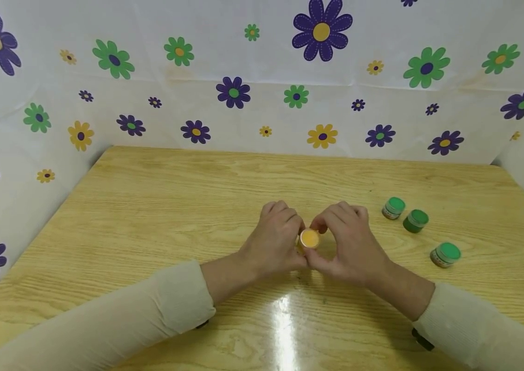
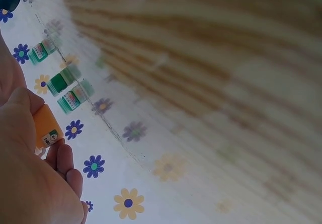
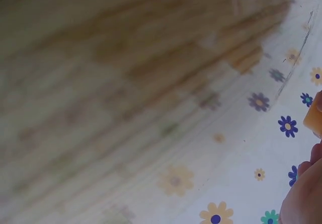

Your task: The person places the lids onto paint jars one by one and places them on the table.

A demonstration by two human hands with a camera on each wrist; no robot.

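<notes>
Close together over the middle of the table, both hands hold a small orange paint jar (image 1: 309,238), its round end facing up at the head camera. The left hand (image 1: 275,239) grips it from the left between thumb and fingers. From the right, the right hand (image 1: 352,242) pinches its edge with thumb and forefinger. A label shows on the side of the orange jar (image 2: 46,126) in the left wrist view, with the left hand (image 2: 30,158) around it. At the right wrist view's edge, part of the orange jar (image 3: 313,119) appears above the right hand (image 3: 304,194).
Right of the hands, three small jars with green tops stand on the wooden table (image 1: 187,206): a light green jar (image 1: 393,207), a darker green jar (image 1: 415,221) and a nearer green jar (image 1: 445,255). A flower-printed cloth (image 1: 266,62) rises behind the table and along its sides.
</notes>
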